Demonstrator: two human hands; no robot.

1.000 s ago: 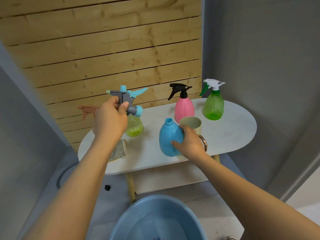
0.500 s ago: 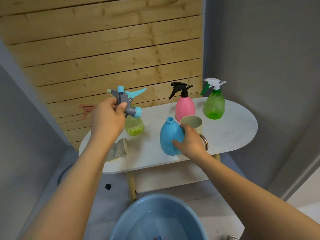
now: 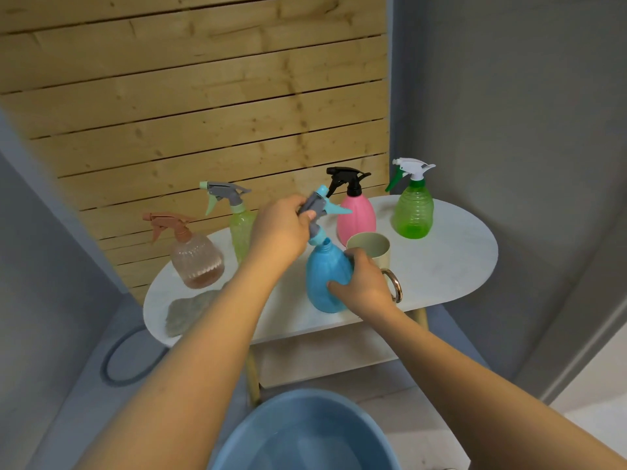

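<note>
Pale wood slats back a white oval table in a grey corner. At its left end stands a peach bottle with a cloth in front of it, then a yellow bottle, its lower part hidden behind the left wrist.

The left hand is clamped round a grey-and-blue sprayer, held tilted with its collar just at the mouth of the blue bottle. That bottle stands upright near the table's front edge, and the right hand curls round its side to steady it.

This looks like the refitting step, with the sprayer meeting the neck but not yet seated. The next move probably calls for squaring the collar over the neck and twisting it down while the right hand resists the turn.

Behind stand a cup, a pink bottle and a green bottle.

No dip tube can be made out. The blue bottle is opaque, so its fill is unknown. The lower edge cuts off the basin.
</note>
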